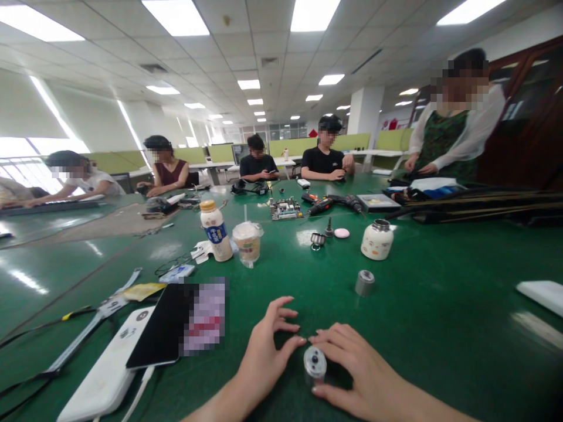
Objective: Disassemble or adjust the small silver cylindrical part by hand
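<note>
Low in the head view, a small silver metal cylinder (315, 364) with a dark centre and small holes on its top stands upright on the green table. My right hand (363, 369) curves around it from the right, thumb at its near side and fingers behind it. To the left of the cylinder is my left hand (268, 346), fingers spread and holding nothing; its thumb tip comes close to the right fingertips. A second metal cylinder (365, 283) of similar look stands farther off, in front of a white jar (377, 240) with no lid.
A tablet (160, 325) and a white power bank (108, 363) with a cable lie at left. Beyond stand a drink bottle (215, 231), a plastic cup (248, 241), a circuit board (285, 209) and a power drill (321, 205). Several people are around the table (440, 305).
</note>
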Tool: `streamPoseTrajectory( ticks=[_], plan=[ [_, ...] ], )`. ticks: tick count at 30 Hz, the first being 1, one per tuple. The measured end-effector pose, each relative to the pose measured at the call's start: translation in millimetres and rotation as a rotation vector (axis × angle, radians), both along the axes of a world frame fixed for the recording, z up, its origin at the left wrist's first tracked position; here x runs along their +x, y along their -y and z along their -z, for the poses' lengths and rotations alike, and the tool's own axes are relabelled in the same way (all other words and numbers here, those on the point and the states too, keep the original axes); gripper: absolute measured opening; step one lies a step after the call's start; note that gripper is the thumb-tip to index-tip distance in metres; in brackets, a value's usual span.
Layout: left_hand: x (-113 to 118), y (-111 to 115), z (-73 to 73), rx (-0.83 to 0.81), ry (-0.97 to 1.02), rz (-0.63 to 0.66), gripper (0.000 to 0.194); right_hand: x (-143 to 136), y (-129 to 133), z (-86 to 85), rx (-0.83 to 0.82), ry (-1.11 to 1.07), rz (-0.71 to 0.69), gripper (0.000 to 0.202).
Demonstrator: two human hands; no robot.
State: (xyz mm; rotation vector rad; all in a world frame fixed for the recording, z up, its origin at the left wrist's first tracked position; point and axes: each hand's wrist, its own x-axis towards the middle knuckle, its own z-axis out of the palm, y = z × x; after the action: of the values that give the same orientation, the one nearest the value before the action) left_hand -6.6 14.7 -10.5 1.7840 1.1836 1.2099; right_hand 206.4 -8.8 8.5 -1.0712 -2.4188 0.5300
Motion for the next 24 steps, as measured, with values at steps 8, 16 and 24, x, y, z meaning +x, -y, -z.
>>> streamPoseTrajectory(
  ticks=[8,16,24],
  plan=[
    [5,1,-10.7,-0.017,0.114,-0.08,0.047,-1,-1,-6.4,-0.053,0.008,-0.013,0.047],
    [20,29,-18.4,0.142,0.277,-0.032,0.035,-2,-3,-6.2,-0.033,0.021,-0.053,0.039],
    [22,33,-16.3,0.218,0.181,-0.036,0.032,1,-9,3.9,0.006,0.041,-0.073,0.048]
  ],
)
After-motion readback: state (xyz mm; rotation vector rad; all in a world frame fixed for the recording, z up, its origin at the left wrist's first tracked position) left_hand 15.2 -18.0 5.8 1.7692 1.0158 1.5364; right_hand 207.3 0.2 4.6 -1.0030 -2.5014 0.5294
